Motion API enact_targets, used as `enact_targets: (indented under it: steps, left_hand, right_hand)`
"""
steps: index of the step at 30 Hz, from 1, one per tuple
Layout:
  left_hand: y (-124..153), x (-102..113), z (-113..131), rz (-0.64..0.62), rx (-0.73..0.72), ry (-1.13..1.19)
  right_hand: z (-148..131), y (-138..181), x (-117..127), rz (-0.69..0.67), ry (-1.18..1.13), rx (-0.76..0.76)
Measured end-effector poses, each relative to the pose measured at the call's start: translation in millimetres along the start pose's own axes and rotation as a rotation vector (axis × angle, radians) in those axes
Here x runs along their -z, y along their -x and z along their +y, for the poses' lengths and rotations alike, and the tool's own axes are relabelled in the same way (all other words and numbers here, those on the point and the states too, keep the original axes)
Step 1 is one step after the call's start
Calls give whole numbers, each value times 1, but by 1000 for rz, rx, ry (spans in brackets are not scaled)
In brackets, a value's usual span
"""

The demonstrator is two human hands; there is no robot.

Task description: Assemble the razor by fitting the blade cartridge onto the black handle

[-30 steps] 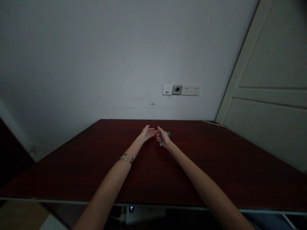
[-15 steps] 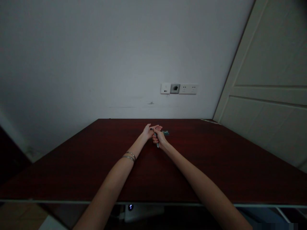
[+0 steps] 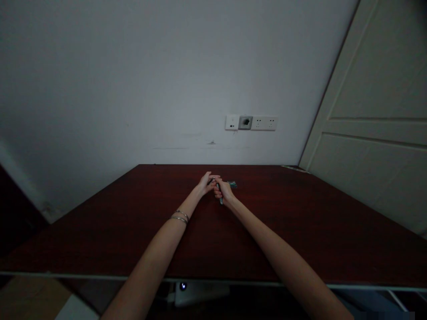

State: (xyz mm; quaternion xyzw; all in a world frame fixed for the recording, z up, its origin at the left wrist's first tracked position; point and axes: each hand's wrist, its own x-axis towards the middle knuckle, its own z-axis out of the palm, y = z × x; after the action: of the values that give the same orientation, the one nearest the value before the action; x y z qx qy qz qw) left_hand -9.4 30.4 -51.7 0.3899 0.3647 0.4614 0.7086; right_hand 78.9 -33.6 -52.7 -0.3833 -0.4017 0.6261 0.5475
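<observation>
Both my arms reach far out over a dark red-brown table (image 3: 133,231). My right hand (image 3: 225,192) is closed round a thin dark pen-like stick (image 3: 220,199) whose lower end pokes out below the fist. My left hand (image 3: 205,184) meets it from the left, its fingers pinched on the stick's top end. Two thin bangles (image 3: 179,217) circle my left wrist. A small greenish object (image 3: 231,183) lies on the table just behind my right hand; it is too small to name.
A white wall rises behind the table, with a row of sockets (image 3: 251,122) above its far edge. A pale panelled door (image 3: 376,124) stands at the right. Under the table's near edge sits a white device with a blue light (image 3: 182,286).
My left hand, open a second ago, has closed its fingers onto the top of the stick. My right hand has drawn slightly left towards it.
</observation>
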Motion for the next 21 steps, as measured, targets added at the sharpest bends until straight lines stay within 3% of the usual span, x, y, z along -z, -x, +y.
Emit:
enact_targets:
  steps: [3,12,21]
  left_hand:
    - [-4,10,-8,65,-81,-183]
    - [-3,19,-10,115,-151,-272]
    - [14,12,6,197,-338,-396]
  right_hand:
    - [-1,0,-1,16,-28,-16]
    - [-5,1,3,57,-61,4]
    - [-15,-17,14,220,47,218]
